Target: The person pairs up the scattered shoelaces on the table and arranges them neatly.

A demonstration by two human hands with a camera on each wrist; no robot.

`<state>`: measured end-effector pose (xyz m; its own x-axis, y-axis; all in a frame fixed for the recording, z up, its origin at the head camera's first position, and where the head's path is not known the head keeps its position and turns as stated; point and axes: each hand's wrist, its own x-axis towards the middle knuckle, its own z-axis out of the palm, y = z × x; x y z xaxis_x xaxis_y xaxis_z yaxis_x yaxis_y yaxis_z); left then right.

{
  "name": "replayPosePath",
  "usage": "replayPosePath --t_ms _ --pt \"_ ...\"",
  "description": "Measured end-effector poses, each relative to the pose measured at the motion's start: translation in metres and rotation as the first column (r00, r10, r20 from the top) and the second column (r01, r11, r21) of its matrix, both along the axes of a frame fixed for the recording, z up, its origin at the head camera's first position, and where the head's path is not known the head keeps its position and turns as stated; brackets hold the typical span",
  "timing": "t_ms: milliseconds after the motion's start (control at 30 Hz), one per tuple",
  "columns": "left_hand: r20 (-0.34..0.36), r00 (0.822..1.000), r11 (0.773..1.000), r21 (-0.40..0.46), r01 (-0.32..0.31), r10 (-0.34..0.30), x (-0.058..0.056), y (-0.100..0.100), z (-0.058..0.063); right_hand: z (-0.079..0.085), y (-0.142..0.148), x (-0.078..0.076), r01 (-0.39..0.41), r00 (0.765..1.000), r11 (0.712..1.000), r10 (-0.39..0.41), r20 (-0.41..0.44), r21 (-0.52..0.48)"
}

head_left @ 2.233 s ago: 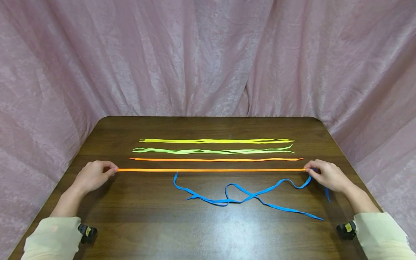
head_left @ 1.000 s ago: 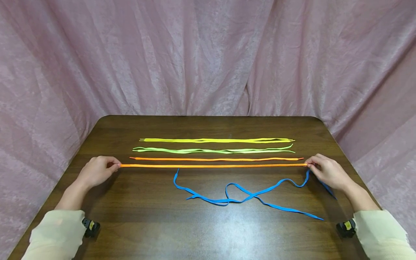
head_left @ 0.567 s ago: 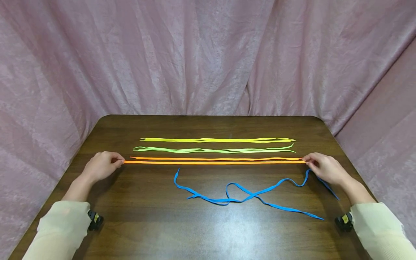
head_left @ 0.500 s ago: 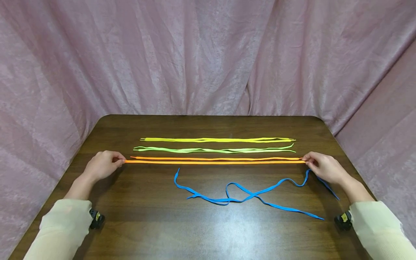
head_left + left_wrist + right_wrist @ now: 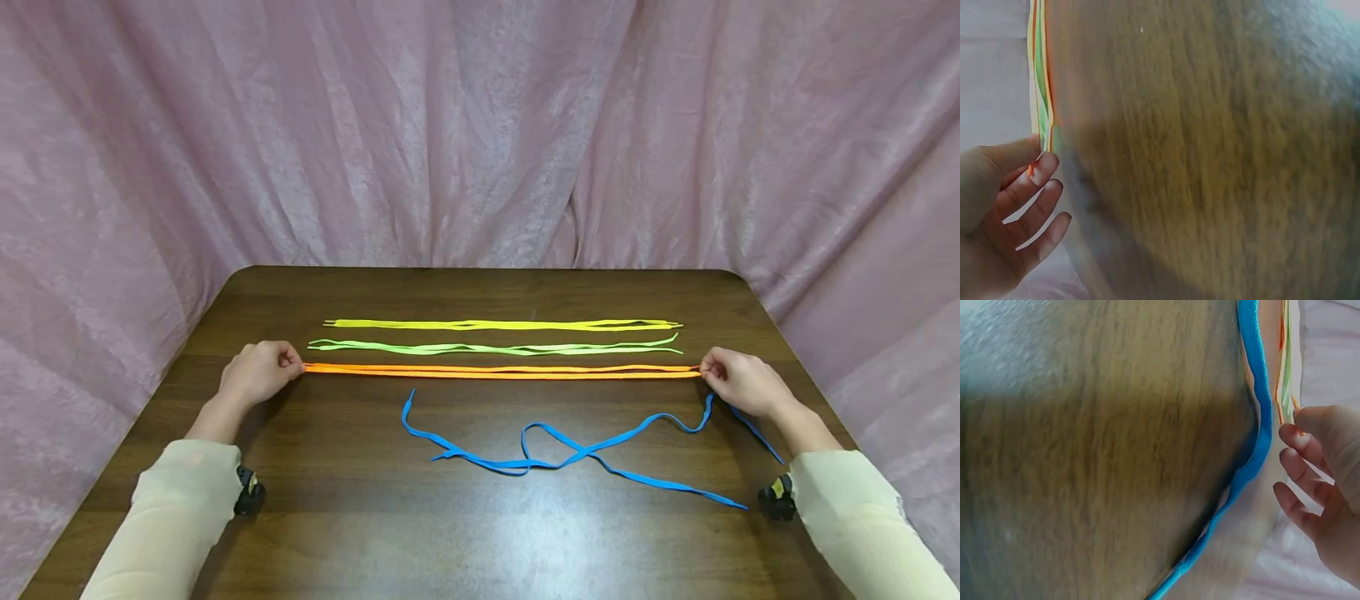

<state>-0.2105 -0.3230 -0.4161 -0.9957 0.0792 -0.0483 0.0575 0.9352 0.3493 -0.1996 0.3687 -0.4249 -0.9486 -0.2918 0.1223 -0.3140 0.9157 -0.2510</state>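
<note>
Two flat orange shoelaces [image 5: 487,377] lie side by side across the table in the head view, nearly touching at their left ends. My left hand [image 5: 258,372] pinches the left end between thumb and index finger; an orange tip [image 5: 1031,169] pokes out past them in the left wrist view. At the other end, my right hand [image 5: 744,385] pinches the orange lace tips between thumb and forefinger. Its other fingers [image 5: 1300,472] are loosely bent in the right wrist view. Blue shoelaces [image 5: 555,463] lie loose and crossed nearer to me, partly hidden beneath the right hand.
Beyond the orange laces, green shoelaces [image 5: 450,347] and yellow shoelaces [image 5: 420,325] lie in parallel rows on the brown wooden table [image 5: 360,517]. A pink curtain [image 5: 480,133] hangs behind the table's far edge.
Both hands have moved away from me, carrying the nearer orange lace up beside the other one. The left hand has also shifted right, to the laces' left ends. The blue laces barely moved.
</note>
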Motion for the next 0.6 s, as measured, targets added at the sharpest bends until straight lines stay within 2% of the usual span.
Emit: replayPosePath --t_ms 233,600 --pt "0.009 1.000 0.999 -0.016 -0.028 0.028 -0.0034 0.0019 -0.0046 -0.0014 -0.0027 -0.0043 0.011 1.000 1.000 -0.011 0.018 0.006" --pt "0.015 0.999 0.998 -0.038 -0.047 0.048 -0.0064 0.0040 -0.0071 -0.0047 -0.0062 -0.0065 0.010 1.000 1.000 -0.010 -0.002 0.009"
